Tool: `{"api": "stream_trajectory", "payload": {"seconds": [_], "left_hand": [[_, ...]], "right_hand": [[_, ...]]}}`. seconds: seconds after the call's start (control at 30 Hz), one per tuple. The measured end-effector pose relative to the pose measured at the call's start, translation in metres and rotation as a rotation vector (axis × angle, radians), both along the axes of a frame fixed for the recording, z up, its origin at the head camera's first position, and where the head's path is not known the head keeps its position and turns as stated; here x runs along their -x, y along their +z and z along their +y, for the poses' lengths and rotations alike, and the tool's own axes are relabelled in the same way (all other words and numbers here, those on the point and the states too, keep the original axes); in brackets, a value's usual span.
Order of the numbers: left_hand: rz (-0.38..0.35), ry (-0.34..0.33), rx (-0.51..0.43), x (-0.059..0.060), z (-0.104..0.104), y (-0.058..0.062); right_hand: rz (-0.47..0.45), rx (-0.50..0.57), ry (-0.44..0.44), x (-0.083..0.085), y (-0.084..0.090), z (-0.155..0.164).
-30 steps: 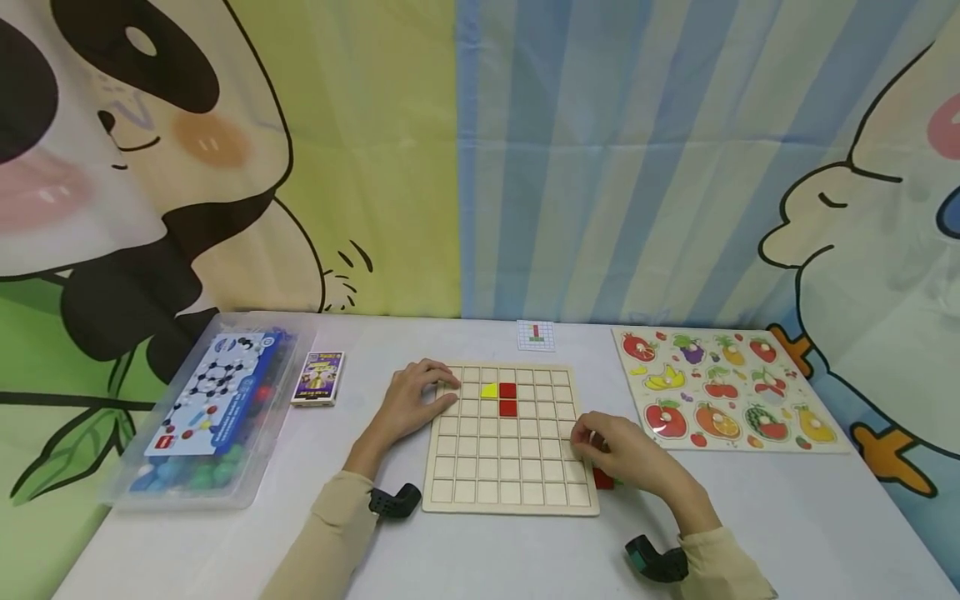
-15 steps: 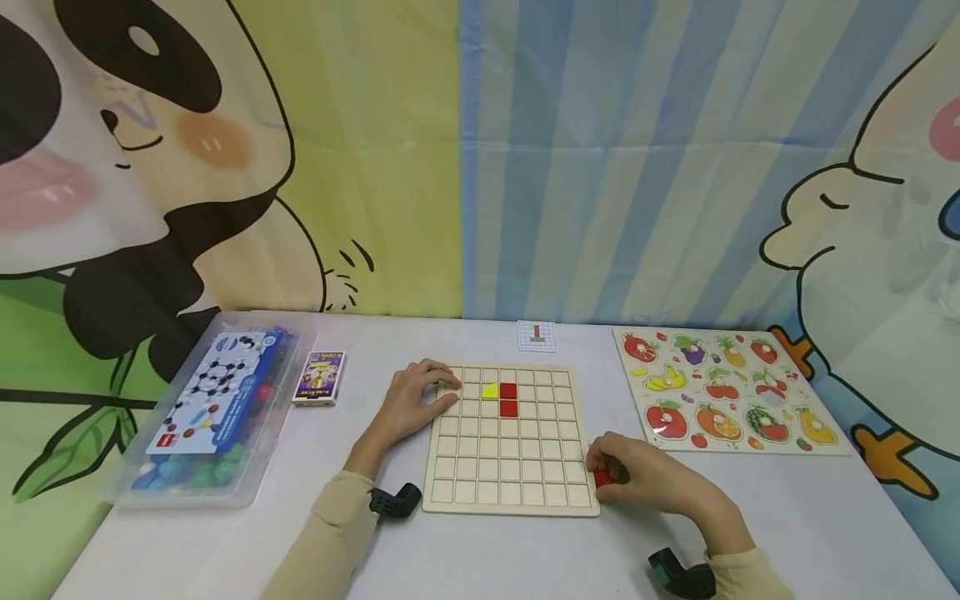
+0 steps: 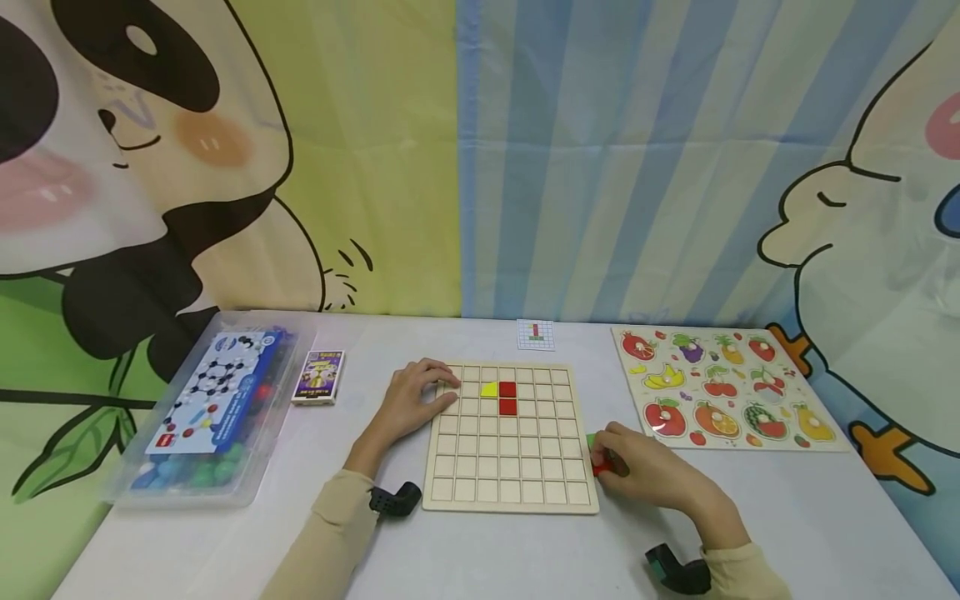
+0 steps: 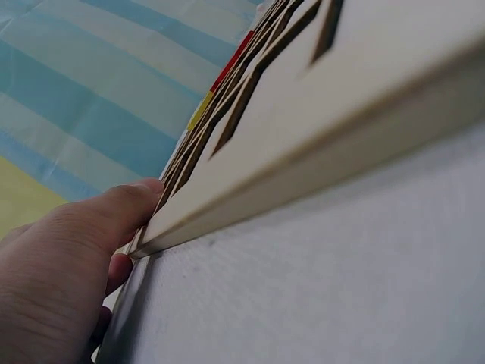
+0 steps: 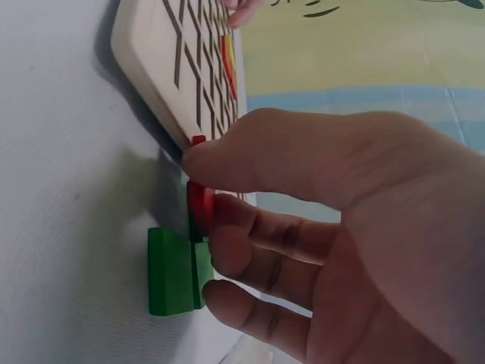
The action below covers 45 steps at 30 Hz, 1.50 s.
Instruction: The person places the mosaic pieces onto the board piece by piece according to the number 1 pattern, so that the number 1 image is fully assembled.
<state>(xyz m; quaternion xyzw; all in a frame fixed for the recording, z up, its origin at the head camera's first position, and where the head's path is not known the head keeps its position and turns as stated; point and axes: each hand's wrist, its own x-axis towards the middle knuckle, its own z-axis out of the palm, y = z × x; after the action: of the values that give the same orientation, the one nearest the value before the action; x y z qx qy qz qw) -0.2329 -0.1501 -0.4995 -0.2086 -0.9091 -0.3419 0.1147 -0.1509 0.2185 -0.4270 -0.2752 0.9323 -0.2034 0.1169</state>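
Note:
A wooden grid board lies on the table with two red square tiles and a yellow tile in its upper cells. My left hand grips the board's left edge; in the left wrist view the thumb overlaps the rim and other fingertips show below it. Beside the board's right edge, my right hand pinches a red tile between thumb and fingers. Green blocks lie by those fingertips in the right wrist view, partly hidden in the head view.
A small pattern card lies behind the board. At left stand a clear plastic box of coloured parts and a small card box. A fruit picture board lies at right. A printed curtain hangs behind the table.
My right hand has moved right and towards me off the board's right edge, then slightly back up, and now pinches a red tile. My left hand and the tiles on the board have stayed put.

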Motion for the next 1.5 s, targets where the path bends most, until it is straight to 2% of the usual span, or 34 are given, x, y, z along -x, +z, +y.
{"api": "stream_trajectory", "payload": {"seconds": [0.23,0.63,1.0,1.13,1.5], "left_hand": [[0.008,0.0,0.003,0.001,0.0,0.001],[0.018,-0.009,-0.014,0.001,-0.001,-0.003],[0.02,-0.011,-0.015,0.002,-0.001,-0.003],[0.04,-0.021,-0.016,0.003,0.0,-0.004],[0.023,-0.009,-0.011,-0.001,-0.002,-0.004]], "right_hand": [[0.048,0.081,0.015,0.003,0.0,-0.006],[0.121,0.156,0.036,0.012,-0.002,-0.042],[0.174,0.186,0.085,0.023,-0.008,-0.078],[0.188,0.198,0.071,0.025,-0.008,-0.088],[0.189,0.185,0.057,0.033,-0.009,-0.108]]}}
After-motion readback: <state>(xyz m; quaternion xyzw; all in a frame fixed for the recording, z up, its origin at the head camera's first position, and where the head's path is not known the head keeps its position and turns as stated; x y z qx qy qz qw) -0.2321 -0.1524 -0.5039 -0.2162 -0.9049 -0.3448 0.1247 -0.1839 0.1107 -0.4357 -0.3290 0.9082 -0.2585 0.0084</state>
